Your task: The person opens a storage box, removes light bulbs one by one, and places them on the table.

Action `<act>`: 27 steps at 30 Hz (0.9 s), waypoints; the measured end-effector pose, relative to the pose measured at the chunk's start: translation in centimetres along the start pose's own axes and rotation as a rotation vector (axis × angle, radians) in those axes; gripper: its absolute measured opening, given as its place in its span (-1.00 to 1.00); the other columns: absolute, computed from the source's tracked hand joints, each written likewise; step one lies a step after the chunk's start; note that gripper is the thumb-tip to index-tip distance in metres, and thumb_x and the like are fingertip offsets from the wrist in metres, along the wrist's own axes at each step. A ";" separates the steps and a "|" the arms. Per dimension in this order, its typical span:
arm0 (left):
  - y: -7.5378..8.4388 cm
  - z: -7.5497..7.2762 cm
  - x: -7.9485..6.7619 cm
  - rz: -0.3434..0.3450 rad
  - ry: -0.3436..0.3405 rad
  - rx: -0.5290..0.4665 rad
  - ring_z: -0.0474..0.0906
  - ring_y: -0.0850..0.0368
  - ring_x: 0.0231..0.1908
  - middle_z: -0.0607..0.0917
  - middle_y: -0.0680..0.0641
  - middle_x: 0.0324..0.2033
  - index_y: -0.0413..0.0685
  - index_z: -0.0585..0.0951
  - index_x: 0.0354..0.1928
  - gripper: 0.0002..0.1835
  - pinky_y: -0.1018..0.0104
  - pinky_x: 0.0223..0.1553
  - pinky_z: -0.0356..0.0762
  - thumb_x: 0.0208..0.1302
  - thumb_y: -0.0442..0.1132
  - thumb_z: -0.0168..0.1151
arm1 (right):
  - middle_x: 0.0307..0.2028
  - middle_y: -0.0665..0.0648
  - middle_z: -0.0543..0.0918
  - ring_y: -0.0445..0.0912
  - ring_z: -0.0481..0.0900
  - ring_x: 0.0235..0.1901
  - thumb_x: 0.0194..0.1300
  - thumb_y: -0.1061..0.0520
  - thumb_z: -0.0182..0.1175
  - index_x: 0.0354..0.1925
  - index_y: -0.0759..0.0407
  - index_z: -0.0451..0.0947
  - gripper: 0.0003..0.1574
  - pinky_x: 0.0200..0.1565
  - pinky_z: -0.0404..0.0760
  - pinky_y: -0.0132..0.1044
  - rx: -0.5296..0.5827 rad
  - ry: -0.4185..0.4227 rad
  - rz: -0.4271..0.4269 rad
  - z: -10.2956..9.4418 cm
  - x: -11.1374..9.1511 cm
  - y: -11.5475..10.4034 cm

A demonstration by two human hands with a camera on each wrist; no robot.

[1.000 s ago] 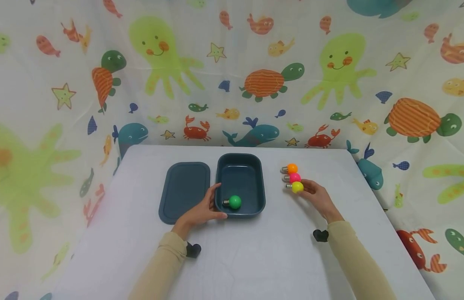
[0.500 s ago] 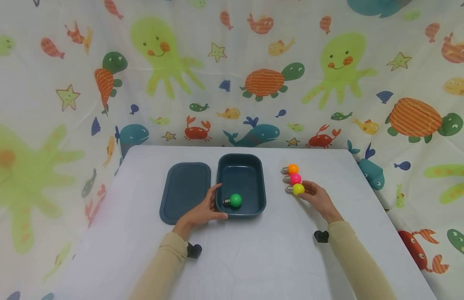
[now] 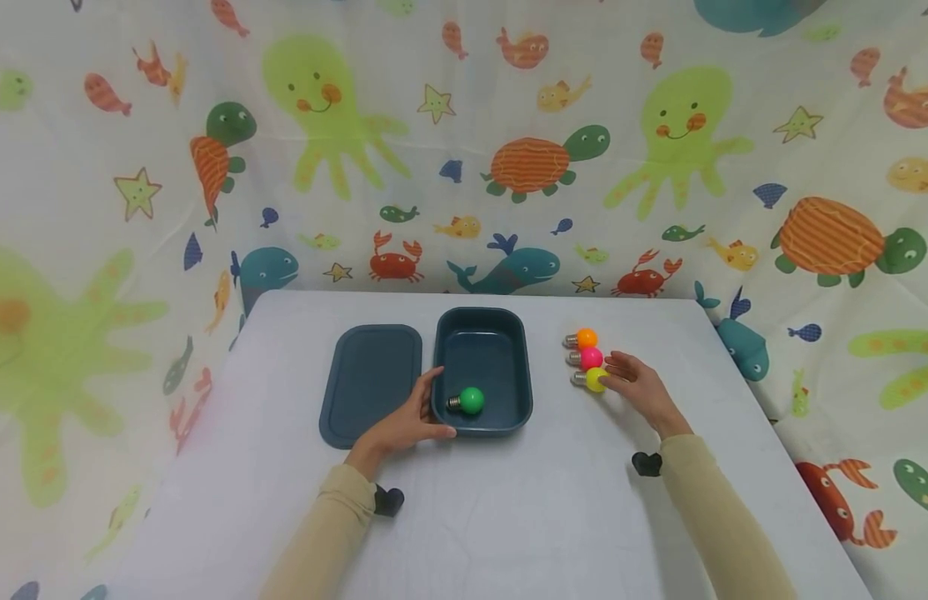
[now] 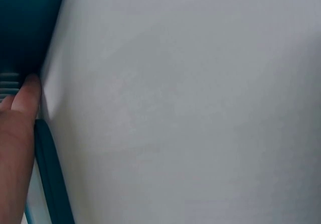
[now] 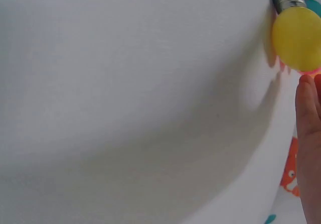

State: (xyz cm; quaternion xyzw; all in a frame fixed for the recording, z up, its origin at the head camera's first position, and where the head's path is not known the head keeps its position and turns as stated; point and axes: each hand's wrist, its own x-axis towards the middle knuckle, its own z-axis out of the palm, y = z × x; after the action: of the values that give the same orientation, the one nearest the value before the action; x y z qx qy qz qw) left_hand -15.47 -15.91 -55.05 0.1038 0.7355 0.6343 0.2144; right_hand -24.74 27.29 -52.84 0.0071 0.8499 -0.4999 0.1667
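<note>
In the head view, a dark blue box (image 3: 482, 371) holds a green light bulb (image 3: 471, 401) in its front left corner. My left hand (image 3: 407, 418) rests about that corner, fingers along the left wall and thumb at the front; the left wrist view shows the thumb (image 4: 31, 96) against the box wall. A yellow light bulb (image 3: 596, 380) lies on the table, its metal base pointing left. Close at its right is my right hand (image 3: 640, 390), fingers loosely extended; in the right wrist view they sit just below the yellow globe (image 5: 298, 38). Nothing is gripped there.
Behind the yellow bulb, a pink bulb (image 3: 591, 358) and an orange bulb (image 3: 586, 338) lie in a row. A flat dark lid (image 3: 371, 379) lies left of the box. The white table (image 3: 509, 517) meets a printed sea-animal curtain (image 3: 464, 150) behind.
The yellow bulb came down slightly toward the front beside the pink one. My right hand has let go of it and drawn a little to the right. My left hand stays put.
</note>
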 end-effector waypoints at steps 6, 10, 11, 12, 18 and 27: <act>0.0 0.0 0.0 -0.003 0.000 -0.014 -0.06 -0.05 0.49 -0.13 -0.11 0.53 0.36 -0.20 0.51 0.16 0.01 0.43 0.00 0.13 -0.26 0.46 | 0.40 0.27 0.27 0.17 0.21 0.37 0.38 -0.02 0.22 0.52 0.17 -0.02 -0.05 0.33 0.26 0.09 -0.011 0.015 -0.060 -0.7 0.4 -2.0; 0.0 0.0 0.0 -0.005 -0.002 -0.014 -0.07 -0.04 0.49 -0.14 -0.11 0.54 0.38 -0.20 0.51 0.16 0.02 0.43 0.00 0.13 -0.25 0.46 | 0.38 0.27 0.29 0.16 0.23 0.36 0.40 0.05 0.20 0.51 0.18 0.00 -0.11 0.34 0.25 0.06 -0.002 0.022 -0.074 -0.4 0.7 -3.6; 0.1 0.1 0.0 -0.002 -0.003 -0.016 -0.06 -0.05 0.49 -0.14 -0.11 0.54 0.39 -0.20 0.50 0.16 0.01 0.42 0.00 0.13 -0.25 0.46 | 0.38 0.27 0.30 0.16 0.24 0.36 0.40 0.07 0.20 0.51 0.18 0.02 -0.12 0.35 0.26 0.05 0.001 0.021 -0.074 -0.2 0.8 -4.0; 0.1 0.1 0.0 -0.003 -0.003 -0.017 -0.06 -0.04 0.49 -0.13 -0.10 0.54 0.40 -0.20 0.50 0.16 0.02 0.42 0.01 0.13 -0.25 0.47 | 0.37 0.27 0.31 0.16 0.24 0.35 0.40 0.07 0.19 0.50 0.18 0.03 -0.13 0.35 0.26 0.04 0.002 0.018 -0.074 0.0 0.8 -4.4; -0.1 0.1 0.1 0.002 0.001 -0.017 -0.04 -0.02 0.48 -0.11 -0.09 0.53 0.43 -0.20 0.50 0.17 0.04 0.42 0.02 0.12 -0.24 0.47 | 0.33 0.29 0.36 0.14 0.32 0.31 0.40 0.11 0.20 0.47 0.23 0.12 -0.20 0.33 0.31 -0.03 -0.010 -0.018 -0.102 1.6 1.0 -6.8; -0.1 0.1 -0.1 0.015 -0.006 -0.013 -0.05 -0.05 0.48 -0.13 -0.11 0.54 0.37 -0.20 0.51 0.16 0.03 0.42 0.01 0.14 -0.28 0.45 | 0.29 0.20 0.45 0.08 0.45 0.23 0.31 -0.01 0.31 0.41 0.13 0.24 -0.18 0.21 0.47 -0.02 -0.059 -0.080 -0.153 3.9 1.6 -10.3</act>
State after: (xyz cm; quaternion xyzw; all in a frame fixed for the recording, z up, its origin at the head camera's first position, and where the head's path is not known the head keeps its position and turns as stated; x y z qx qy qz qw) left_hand -15.35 -15.88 -55.11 0.1099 0.7300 0.6402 0.2125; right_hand -27.05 18.53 -46.34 -0.0828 0.8550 -0.4856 0.1620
